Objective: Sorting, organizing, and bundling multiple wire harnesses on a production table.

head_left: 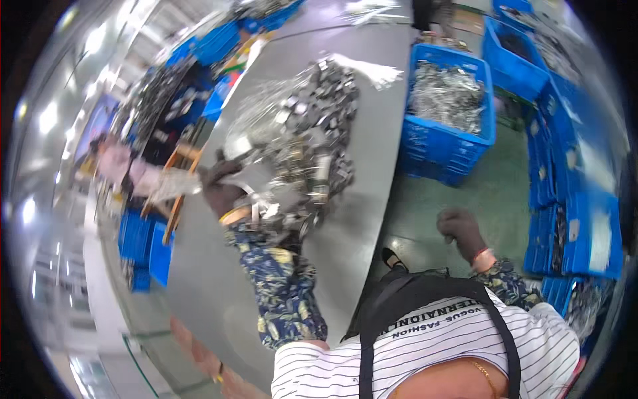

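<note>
My left hand (224,191), in a dark glove, reaches over the grey table (276,53) to the left edge of a heap of small metal parts (322,110). Clear plastic film (256,123) lies along that side of the heap, close to the fingers. Motion smears this hand, so its grip does not show clearly. Well apart from the table, my right hand (460,233) hangs over the floor on my right. It wears a dark glove too, and its fingers are curled in with nothing seen in them.
A blue crate (448,149) full of shiny parts stands beside the table's right edge. More blue crates (575,229) are stacked at far right. Across the table is another person (126,166) near a wooden stool (176,193). White strips (372,70) lie beyond the heap.
</note>
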`<act>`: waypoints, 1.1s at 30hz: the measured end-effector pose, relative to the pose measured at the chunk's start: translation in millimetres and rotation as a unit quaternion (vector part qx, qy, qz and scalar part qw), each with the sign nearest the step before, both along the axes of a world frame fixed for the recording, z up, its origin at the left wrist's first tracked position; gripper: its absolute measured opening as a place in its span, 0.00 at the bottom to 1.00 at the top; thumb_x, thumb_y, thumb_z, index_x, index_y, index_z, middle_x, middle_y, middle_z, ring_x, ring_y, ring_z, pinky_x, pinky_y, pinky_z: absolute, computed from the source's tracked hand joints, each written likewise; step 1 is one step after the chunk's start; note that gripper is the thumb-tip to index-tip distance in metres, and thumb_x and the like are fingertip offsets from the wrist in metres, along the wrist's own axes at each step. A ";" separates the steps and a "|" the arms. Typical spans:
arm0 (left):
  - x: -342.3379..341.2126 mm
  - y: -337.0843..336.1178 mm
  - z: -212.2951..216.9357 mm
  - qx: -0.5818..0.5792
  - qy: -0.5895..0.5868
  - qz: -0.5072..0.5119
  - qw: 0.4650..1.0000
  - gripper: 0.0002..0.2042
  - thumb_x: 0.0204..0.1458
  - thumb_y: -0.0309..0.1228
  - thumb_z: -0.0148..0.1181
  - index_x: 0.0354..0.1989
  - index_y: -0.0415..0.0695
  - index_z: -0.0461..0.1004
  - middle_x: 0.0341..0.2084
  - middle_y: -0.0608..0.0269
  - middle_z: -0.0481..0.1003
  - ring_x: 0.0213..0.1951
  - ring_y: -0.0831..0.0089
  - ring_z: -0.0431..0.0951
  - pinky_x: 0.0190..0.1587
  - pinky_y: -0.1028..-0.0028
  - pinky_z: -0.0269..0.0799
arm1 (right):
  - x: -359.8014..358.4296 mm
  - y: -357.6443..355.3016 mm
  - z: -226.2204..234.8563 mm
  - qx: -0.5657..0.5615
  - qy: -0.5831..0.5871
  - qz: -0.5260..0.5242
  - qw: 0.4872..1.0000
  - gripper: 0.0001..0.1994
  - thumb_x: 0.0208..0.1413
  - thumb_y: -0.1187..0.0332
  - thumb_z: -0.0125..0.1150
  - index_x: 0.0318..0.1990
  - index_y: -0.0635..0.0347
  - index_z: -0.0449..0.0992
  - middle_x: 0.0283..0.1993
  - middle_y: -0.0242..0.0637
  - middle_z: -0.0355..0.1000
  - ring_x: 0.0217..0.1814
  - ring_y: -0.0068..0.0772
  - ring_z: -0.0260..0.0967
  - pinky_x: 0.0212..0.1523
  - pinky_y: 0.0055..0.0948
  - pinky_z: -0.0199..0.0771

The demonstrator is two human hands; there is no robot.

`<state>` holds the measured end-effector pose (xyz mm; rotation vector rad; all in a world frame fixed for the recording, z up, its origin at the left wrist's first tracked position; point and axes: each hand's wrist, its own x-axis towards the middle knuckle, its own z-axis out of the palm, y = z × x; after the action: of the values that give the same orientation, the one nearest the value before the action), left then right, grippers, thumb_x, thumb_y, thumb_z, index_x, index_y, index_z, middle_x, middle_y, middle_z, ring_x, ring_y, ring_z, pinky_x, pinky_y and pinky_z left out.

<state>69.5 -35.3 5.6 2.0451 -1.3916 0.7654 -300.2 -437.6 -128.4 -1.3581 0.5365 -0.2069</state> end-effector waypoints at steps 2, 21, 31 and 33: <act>51.0 -11.1 -47.9 0.024 0.079 0.091 0.992 0.24 0.50 0.53 0.59 0.44 0.44 0.80 0.35 0.43 0.81 0.43 0.53 0.80 0.52 0.59 0.71 | 7.5 15.2 -3.7 0.049 0.105 0.027 0.993 0.08 0.46 0.71 0.62 0.36 0.60 0.78 0.29 0.33 0.73 0.31 0.31 0.73 0.32 0.30 0.73; 111.5 -101.0 39.9 0.129 0.236 0.396 0.878 0.26 0.58 0.43 0.59 0.54 0.29 0.73 0.48 0.40 0.78 0.52 0.50 0.77 0.56 0.61 0.70 | 75.6 -110.4 -88.2 -0.390 0.240 0.230 0.859 0.14 0.43 0.57 0.66 0.35 0.56 0.83 0.35 0.49 0.78 0.40 0.53 0.76 0.42 0.46 0.74; 1.5 -403.4 -52.3 0.170 0.605 -0.020 0.777 0.19 0.53 0.35 0.64 0.50 0.35 0.77 0.33 0.51 0.81 0.38 0.70 0.80 0.46 0.72 0.73 | 199.2 -292.5 -91.3 -0.260 0.191 0.244 0.915 0.14 0.49 0.59 0.66 0.36 0.61 0.79 0.35 0.42 0.78 0.40 0.37 0.75 0.42 0.39 0.72; 11.4 -452.5 -86.1 0.213 0.633 0.027 0.744 0.18 0.53 0.38 0.63 0.48 0.39 0.78 0.32 0.51 0.81 0.36 0.69 0.81 0.44 0.69 0.74 | 212.7 -360.0 -123.4 -0.292 0.121 0.177 0.932 0.13 0.51 0.60 0.65 0.38 0.61 0.80 0.35 0.43 0.77 0.41 0.38 0.75 0.43 0.39 0.73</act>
<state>80.9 -487.8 -80.5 2.1067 -0.6482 -0.9597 -87.5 -797.5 -251.8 -2.0547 0.4368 0.1135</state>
